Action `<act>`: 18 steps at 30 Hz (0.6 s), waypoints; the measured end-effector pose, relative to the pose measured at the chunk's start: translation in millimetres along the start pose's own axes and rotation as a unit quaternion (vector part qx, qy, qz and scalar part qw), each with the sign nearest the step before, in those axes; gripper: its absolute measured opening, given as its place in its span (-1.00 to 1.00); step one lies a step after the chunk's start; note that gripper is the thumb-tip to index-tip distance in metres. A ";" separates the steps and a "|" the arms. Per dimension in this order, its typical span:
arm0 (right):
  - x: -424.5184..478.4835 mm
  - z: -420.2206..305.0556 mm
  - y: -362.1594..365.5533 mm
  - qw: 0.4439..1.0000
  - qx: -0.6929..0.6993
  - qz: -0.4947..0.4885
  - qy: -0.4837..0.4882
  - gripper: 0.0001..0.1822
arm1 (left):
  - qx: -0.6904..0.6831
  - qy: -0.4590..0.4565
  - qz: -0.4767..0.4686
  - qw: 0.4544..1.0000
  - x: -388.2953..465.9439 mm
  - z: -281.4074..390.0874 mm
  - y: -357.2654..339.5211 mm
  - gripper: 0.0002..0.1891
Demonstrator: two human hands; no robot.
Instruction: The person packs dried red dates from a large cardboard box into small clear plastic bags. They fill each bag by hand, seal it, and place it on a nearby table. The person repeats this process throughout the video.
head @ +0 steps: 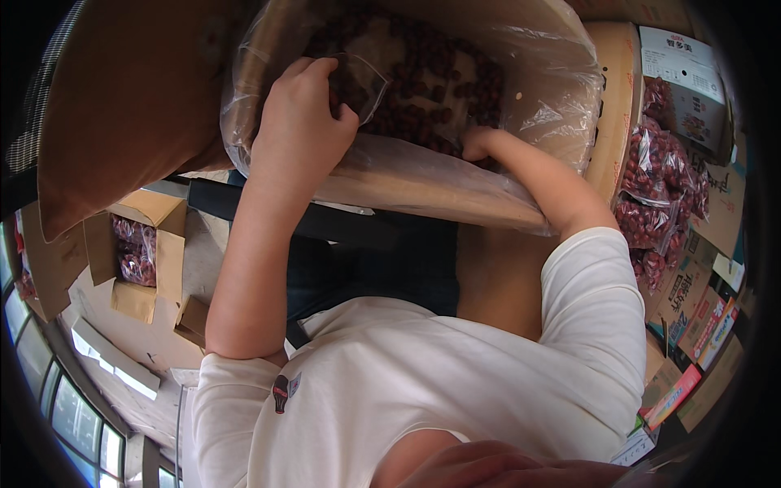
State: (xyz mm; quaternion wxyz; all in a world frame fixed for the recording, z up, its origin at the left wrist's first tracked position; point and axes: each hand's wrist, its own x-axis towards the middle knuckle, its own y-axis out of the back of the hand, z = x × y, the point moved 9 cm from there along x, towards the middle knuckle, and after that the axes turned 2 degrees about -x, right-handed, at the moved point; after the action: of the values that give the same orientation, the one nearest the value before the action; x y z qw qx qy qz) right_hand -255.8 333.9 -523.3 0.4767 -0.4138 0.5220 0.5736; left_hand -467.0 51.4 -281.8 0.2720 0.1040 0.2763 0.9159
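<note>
A large cardboard box lined with a clear plastic bag [543, 122] stands before me, with a loose layer of dark red dried fruit, probably jujubes [427, 61], at its bottom. My left hand [308, 97] is over the box's left part, its thumb and fingers around the edge of a clear plastic piece [373, 91], which looks like the mouth of a small bag. Down in the box's near right part is my right hand [479, 143]. Its fingers are hidden among the fruit, so whether they hold anything cannot be told.
Filled clear bags of red fruit [653, 165] are heaped at the right beside printed cartons [683, 67]. At the lower left an open cardboard box [169, 262] holds more filled bags. A brown cardboard flap or sheet [122, 110] rises at the upper left.
</note>
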 end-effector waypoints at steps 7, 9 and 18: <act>19.3 19.1 -17.9 0.999 0.047 0.005 0.024 -0.51 | 0.010 -0.002 0.001 1.000 -0.5 -0.8 -0.4 -0.60; 14.8 19.2 -15.6 0.999 0.050 0.001 0.021 -0.49 | 0.015 0.001 -0.002 1.000 -0.5 -2.4 -0.7 -0.59; 2.0 13.2 -10.5 0.993 0.114 -0.014 0.014 -0.45 | 0.011 0.011 -0.003 1.000 -0.7 -2.2 -0.6 -0.60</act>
State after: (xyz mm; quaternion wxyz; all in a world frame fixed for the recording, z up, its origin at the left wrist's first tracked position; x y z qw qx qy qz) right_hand -245.6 347.3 -525.8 0.5214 -0.3715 0.5851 0.4978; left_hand -466.9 50.4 -284.0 0.2705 0.0956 0.2896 0.9131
